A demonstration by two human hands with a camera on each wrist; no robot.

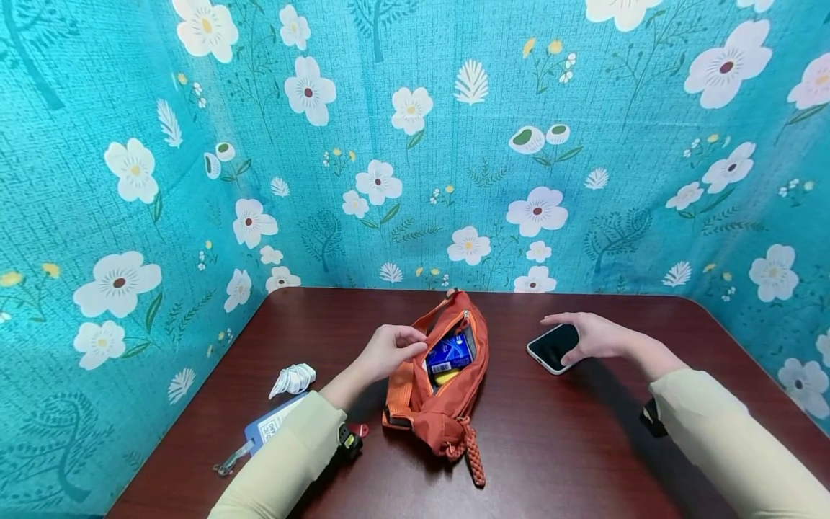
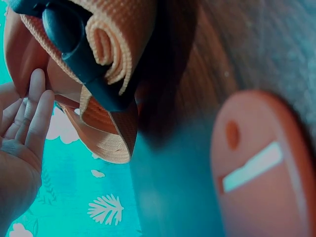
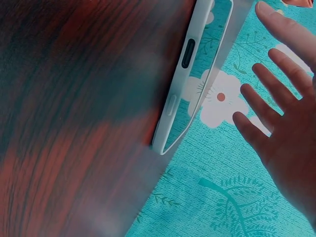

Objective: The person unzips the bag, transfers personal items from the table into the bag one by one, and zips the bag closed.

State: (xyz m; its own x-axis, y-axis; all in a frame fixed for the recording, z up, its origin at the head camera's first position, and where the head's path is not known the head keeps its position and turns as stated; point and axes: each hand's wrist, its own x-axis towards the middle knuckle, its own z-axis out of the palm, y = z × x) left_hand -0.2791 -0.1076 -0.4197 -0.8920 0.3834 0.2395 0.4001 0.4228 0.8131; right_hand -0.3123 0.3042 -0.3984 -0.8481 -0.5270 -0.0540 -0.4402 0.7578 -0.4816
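An orange-red bag [image 1: 480, 360] lies unzipped on the table, a blue packet [image 1: 449, 352] and something yellow [image 1: 446, 377] inside it. At the bag's left edge, my left hand [image 1: 389, 351] pinches the rim between thumb and fingers; in the left wrist view the hand [image 2: 24, 133] is beside the bag's fabric [image 2: 24, 54] and webbing strap. A phone [image 1: 553, 349] in a white case lies to the right of the bag. Over it hovers my right hand [image 1: 596, 337], fingers spread; the right wrist view shows the hand [image 3: 289, 118] apart from the phone [image 3: 185, 74].
Left of the bag lie a bundled white cable [image 1: 293, 380], a blue card holder [image 1: 259, 427] with a metal clip [image 1: 227, 465], and a red tag [image 1: 359, 430] partly behind the left wrist. A floral cloth [image 1: 415, 144] hangs behind the table [image 1: 532, 447].
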